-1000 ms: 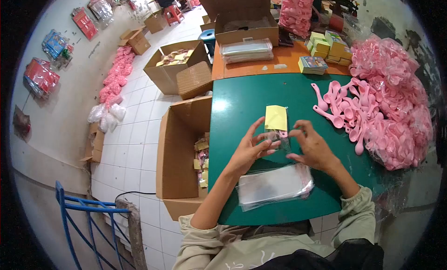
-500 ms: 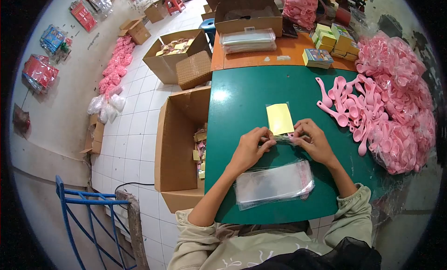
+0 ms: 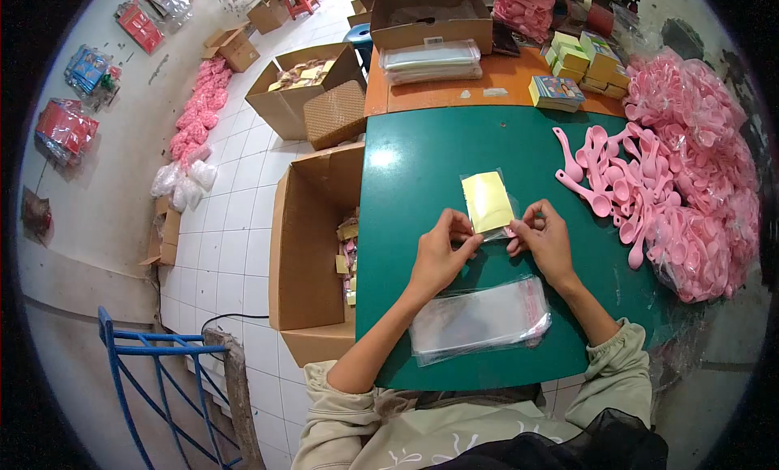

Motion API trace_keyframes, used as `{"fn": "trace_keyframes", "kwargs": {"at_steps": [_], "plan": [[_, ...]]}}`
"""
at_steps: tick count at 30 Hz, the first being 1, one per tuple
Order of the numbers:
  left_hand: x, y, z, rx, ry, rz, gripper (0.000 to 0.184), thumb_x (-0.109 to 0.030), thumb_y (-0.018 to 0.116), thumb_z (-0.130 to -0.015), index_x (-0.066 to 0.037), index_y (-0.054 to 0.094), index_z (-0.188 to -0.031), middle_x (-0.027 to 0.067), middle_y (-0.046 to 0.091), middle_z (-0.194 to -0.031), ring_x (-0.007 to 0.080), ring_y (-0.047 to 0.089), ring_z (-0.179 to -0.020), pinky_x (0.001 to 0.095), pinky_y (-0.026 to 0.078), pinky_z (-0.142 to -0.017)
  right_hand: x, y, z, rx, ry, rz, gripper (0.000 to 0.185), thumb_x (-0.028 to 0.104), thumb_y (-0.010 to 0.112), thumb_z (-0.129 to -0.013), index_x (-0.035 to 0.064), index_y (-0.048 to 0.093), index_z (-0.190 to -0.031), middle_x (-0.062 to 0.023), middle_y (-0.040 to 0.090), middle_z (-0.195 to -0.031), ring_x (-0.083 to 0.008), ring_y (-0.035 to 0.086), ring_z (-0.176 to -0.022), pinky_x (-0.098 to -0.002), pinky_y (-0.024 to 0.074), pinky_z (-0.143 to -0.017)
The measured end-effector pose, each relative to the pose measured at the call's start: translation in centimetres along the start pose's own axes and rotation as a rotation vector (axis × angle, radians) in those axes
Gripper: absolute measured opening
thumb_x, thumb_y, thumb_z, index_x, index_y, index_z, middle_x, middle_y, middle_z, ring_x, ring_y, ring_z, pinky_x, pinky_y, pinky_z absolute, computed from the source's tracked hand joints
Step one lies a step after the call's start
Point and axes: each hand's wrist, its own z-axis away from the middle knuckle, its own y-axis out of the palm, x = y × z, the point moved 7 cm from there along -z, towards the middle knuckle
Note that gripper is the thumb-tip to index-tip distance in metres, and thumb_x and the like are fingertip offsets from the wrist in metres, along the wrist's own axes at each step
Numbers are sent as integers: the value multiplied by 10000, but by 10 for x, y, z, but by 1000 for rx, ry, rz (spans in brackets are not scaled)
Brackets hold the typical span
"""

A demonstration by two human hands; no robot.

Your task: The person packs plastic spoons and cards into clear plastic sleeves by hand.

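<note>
L hand & R hand pinching clear packet's near corners; yellow card inside, just beyond both

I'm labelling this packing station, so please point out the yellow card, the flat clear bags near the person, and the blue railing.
Yellow card [image 3: 488,201]: head view, middle.
Clear bags [image 3: 475,318]: head view, top bag's middle.
Blue railing [image 3: 154,350]: head view, upper bar.

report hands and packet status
left hand and right hand both at lower end of packet with yellow card; clear sleeves lie nearer the body; loose pink spoons off to the right
</note>
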Motion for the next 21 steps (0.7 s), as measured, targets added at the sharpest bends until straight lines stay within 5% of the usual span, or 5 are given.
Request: {"fn": "trace_keyframes", "kwargs": {"at_steps": [6,12,21], "plan": [[2,3,3,55,-71,-10,164,-54,599,-840,-32,506,-974,46,575,-918,83,564,-801,227,488,-592,0,1,-1,-9,-22,51,100,43,563,-861,-19,518,-925,-104,603,-738,-150,622,-584,-252,525,-495],[3,3,3,42,75,-163,432,-30,592,-828,-89,474,-1238,51,558,-1101,109,569,-837,232,495,-592,-1,3,0,14,-5,98,291,42,548,-863,-29,528,-1145,-91,603,-744,-130,616,-604,-243,524,-514],[-6,-27,3,-22,88,-107,516,-23,580,-825,-116,442,-1314,52,525,-1185,124,559,-863,235,495,-560,7,-9,-10,46,-8,251,388,55,554,-851,-25,484,-1224,-94,595,-787,-147,598,-626,-269,510,-524]]}}
